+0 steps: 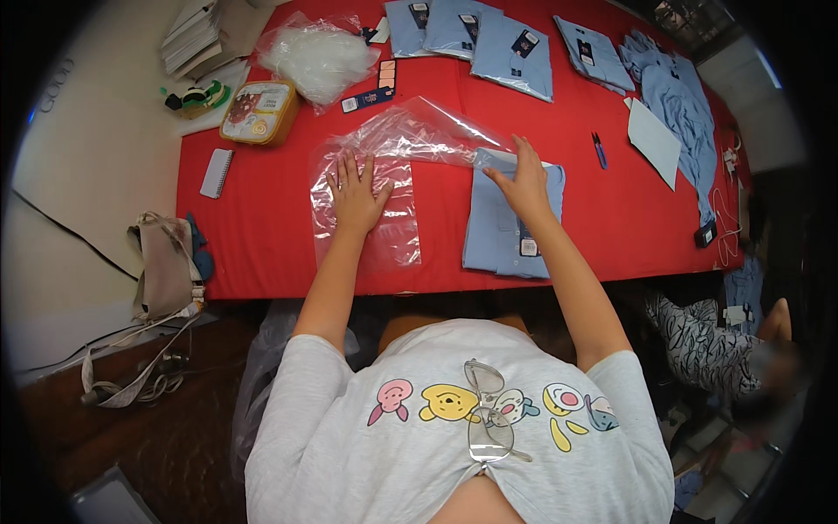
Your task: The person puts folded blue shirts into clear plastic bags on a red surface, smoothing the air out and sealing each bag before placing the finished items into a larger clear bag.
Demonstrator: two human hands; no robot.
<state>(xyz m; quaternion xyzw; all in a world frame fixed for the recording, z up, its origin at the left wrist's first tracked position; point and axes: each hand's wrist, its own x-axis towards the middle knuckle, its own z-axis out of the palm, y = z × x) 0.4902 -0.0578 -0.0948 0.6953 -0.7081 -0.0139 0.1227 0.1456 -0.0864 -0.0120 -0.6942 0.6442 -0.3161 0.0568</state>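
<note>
My left hand lies flat with fingers spread on a clear plastic bag, which rests on the red-covered table. The bag's upper part rises in a loose fold that reaches right, toward the folded light blue shirt. Over the top of that shirt is my right hand, its fingers extended and the thumb apart; the bag's far end meets the shirt close to it. Whether the fingers touch the plastic I cannot tell. A dark tag hangs on the shirt front, partly behind my right forearm.
Bagged blue shirts line the far edge, with loose blue garments at right. A white card and small blue snips lie nearer. Leftward are a pile of plastic bags, a yellow tub and a notepad.
</note>
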